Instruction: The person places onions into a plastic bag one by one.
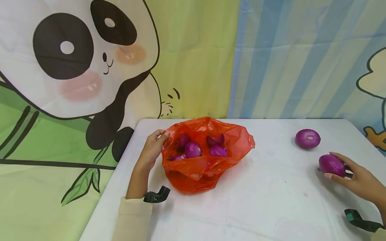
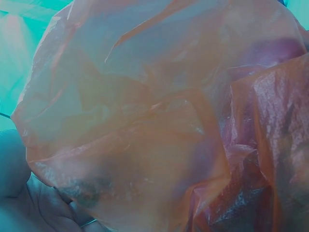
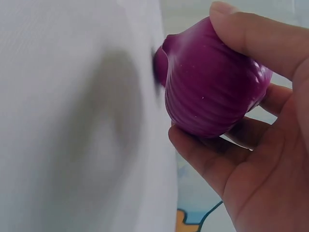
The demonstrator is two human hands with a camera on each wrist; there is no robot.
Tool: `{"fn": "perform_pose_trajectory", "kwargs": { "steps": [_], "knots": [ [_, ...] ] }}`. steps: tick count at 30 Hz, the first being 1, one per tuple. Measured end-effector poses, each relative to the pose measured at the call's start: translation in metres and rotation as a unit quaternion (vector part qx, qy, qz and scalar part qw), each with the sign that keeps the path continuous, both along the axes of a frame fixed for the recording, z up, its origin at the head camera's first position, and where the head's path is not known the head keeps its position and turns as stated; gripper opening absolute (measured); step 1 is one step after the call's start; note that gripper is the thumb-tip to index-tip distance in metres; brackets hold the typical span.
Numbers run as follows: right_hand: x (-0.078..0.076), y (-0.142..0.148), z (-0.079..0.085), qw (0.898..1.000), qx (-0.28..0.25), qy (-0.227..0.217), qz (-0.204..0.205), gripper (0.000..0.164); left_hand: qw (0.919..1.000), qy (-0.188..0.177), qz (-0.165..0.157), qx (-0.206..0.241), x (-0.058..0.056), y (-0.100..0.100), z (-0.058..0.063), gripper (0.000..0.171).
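Note:
My left hand (image 1: pixel 153 147) pinches the left rim of a red plastic bag (image 1: pixel 193 175), which stands with its mouth spread wide. Several purple onions (image 1: pixel 193 149) lie inside it. In the left wrist view the thin bag (image 2: pixel 130 121) fills most of the picture, with part of my left hand (image 2: pixel 43 208) at the lower left. Over at the right, my right hand (image 1: pixel 360 179) grips a purple onion (image 1: pixel 331 165) between thumb and fingers. The right wrist view shows this onion (image 3: pixel 215 82) held above the white surface, its pointed end facing away from the palm.
Another purple onion (image 1: pixel 308 139) sits on the white table (image 1: pixel 265 207) behind my right hand. A printed cloth backdrop (image 1: pixel 193 60) with a panda and stripes hangs along the table's far edge.

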State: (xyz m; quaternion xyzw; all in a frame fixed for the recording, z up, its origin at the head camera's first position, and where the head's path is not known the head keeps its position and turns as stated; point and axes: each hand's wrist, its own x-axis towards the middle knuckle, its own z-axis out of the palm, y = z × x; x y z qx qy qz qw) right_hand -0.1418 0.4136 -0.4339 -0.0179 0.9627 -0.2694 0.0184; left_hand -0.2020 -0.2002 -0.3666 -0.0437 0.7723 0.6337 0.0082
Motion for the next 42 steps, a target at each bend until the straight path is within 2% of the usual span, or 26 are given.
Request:
{"fn": "perform_pose_trajectory", "kwargs": {
  "steps": [5,13,18,26,34,42],
  "knots": [
    [-0.001,-0.014,0.008,0.999,-0.016,0.032,0.031,0.083,1.0000,0.005,0.000,0.005,-0.001,0.001,0.001,0.030],
    [-0.004,-0.037,0.026,0.996,-0.040,0.028,0.080,0.088,0.9998,0.017,-0.002,0.007,0.001,-0.001,0.000,0.028],
    [-0.006,-0.051,0.042,0.992,-0.050,0.049,0.103,0.085,0.9996,0.024,-0.006,0.012,0.001,0.000,-0.001,0.027],
    [-0.012,-0.074,0.064,0.987,-0.068,0.052,0.138,0.086,0.9996,0.020,-0.012,0.018,0.000,0.000,-0.002,0.027],
    [-0.019,-0.104,0.085,0.977,-0.064,0.074,0.190,0.082,0.9993,0.022,-0.018,0.026,0.000,-0.001,-0.003,0.025],
    [-0.026,-0.135,0.105,0.970,-0.050,0.079,0.225,0.081,0.9990,0.029,-0.025,0.024,0.000,-0.002,-0.004,0.026]
  ]
}}
